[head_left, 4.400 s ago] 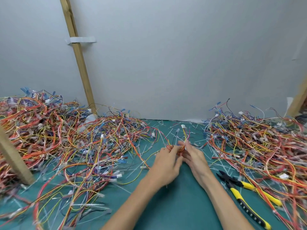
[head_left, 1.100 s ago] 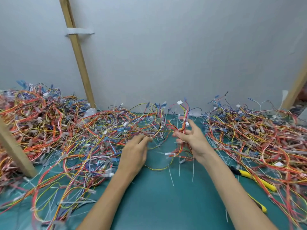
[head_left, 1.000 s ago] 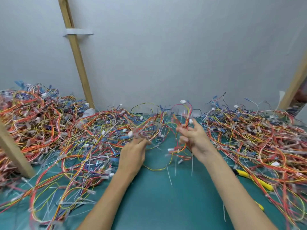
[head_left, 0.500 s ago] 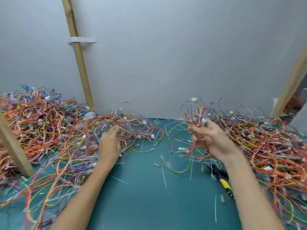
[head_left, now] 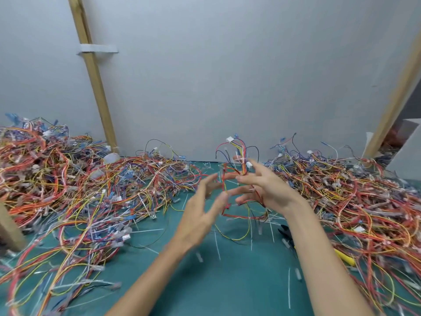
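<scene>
My right hand holds a small wire harness of red, yellow and black wires with white connectors, raised above the green mat; the wires stick up past the fingers and loops hang below. My left hand is lifted just left of it, blurred, fingers spread and straight, reaching toward the harness and holding nothing.
A big tangle of coloured wire harnesses covers the left of the mat, another pile the right. Yellow-handled cutters lie by my right forearm. Loose white cable ties are scattered on the mat. Wooden posts lean on the grey wall.
My left hand has left the left pile and swung up to the right, toward the harness. My right hand keeps its hold on the harness and has moved slightly left.
</scene>
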{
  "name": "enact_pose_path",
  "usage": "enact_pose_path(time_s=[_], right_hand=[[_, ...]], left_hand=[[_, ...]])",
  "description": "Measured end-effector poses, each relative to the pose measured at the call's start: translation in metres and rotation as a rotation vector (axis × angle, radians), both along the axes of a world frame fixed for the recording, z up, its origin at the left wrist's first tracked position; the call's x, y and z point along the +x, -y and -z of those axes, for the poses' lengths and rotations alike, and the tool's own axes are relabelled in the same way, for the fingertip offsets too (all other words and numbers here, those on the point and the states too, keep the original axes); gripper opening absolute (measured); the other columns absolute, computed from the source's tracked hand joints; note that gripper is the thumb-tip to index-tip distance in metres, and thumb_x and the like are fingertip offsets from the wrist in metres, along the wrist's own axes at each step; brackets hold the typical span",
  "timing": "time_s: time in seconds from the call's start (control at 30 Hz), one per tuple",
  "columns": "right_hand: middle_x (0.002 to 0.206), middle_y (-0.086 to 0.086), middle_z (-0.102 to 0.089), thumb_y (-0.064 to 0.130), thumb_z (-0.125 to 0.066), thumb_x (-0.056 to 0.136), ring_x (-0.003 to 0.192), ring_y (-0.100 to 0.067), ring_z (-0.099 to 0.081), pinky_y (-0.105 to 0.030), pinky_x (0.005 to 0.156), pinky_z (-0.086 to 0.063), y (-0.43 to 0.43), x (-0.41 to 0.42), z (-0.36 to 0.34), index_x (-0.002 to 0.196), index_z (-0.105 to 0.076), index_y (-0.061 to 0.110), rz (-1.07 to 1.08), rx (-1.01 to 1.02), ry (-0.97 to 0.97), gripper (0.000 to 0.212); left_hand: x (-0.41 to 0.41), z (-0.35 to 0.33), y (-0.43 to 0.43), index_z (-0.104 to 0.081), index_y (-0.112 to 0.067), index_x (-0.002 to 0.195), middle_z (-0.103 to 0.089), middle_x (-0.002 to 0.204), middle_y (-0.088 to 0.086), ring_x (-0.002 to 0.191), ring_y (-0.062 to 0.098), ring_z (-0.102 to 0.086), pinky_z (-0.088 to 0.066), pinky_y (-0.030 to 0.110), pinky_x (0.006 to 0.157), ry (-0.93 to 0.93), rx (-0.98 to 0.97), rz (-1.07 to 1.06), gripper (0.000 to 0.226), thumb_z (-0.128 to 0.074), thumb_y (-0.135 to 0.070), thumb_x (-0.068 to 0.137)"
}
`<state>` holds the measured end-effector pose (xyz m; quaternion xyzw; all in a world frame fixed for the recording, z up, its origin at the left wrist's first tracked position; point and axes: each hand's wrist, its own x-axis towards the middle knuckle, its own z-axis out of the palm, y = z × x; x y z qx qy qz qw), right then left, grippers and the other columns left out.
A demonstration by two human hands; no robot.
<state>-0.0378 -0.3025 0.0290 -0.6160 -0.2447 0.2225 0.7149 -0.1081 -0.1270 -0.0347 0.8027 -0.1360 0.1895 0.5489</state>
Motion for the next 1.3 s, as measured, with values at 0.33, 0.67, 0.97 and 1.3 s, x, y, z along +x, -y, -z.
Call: enact_pose_path(time_s=[0.33, 0.67, 0.97, 1.3], right_hand=[[0.102, -0.004, -0.074, 0.04, -0.063, 0.087, 0.085, -0.021, -0.071, -0.03, 0.067, -0.058, 0.004, 0.012, -0.001, 0.129, -0.057, 0.03, 0.187, -0.117, 0.166, 0.043], [0.076, 0.001, -0.065, 0.038, -0.061, 0.085, 0.049, -0.011, -0.047, -0.02, 0.045, -0.04, 0.023, 0.019, 0.006, 0.129, -0.059, 0.037, 0.171, -0.184, 0.227, 0.044], [0.082, -0.004, -0.072, 0.029, -0.058, 0.089, 0.042, -0.006, -0.045, -0.017, 0.042, -0.041, 0.021, 0.023, 0.014, 0.096, -0.063, 0.009, 0.324, -0.012, 0.067, 0.023], [0.1, -0.003, -0.075, 0.017, -0.049, 0.1, 0.042, -0.004, -0.041, -0.013, 0.043, -0.041, 0.009, 0.021, 0.019, 0.109, -0.06, 0.013, 0.256, 0.139, -0.038, 0.015]], left_hand=[[0.006, 0.013, -0.022, -0.06, 0.0, 0.1, -0.057, 0.063, 0.006, 0.04, 0.014, -0.057, -0.057, 0.032, 0.049, -0.418, -0.524, 0.018, 0.025, -0.042, -0.017, 0.103], [0.003, 0.028, -0.015, -0.065, -0.016, 0.097, -0.064, 0.072, -0.004, 0.066, 0.012, -0.068, -0.051, 0.027, 0.063, -0.268, 0.502, -0.294, 0.022, -0.045, -0.026, 0.1], [-0.004, 0.037, 0.001, -0.054, -0.013, 0.135, -0.053, 0.134, 0.01, 0.121, 0.033, -0.053, -0.046, 0.044, 0.098, 0.237, 0.774, -0.421, 0.072, -0.083, -0.023, 0.069], [-0.027, 0.029, 0.04, -0.061, 0.003, 0.109, -0.07, 0.088, 0.009, 0.062, 0.034, -0.068, -0.057, 0.033, 0.053, -0.496, -0.37, 0.367, 0.045, -0.052, -0.039, 0.092]])
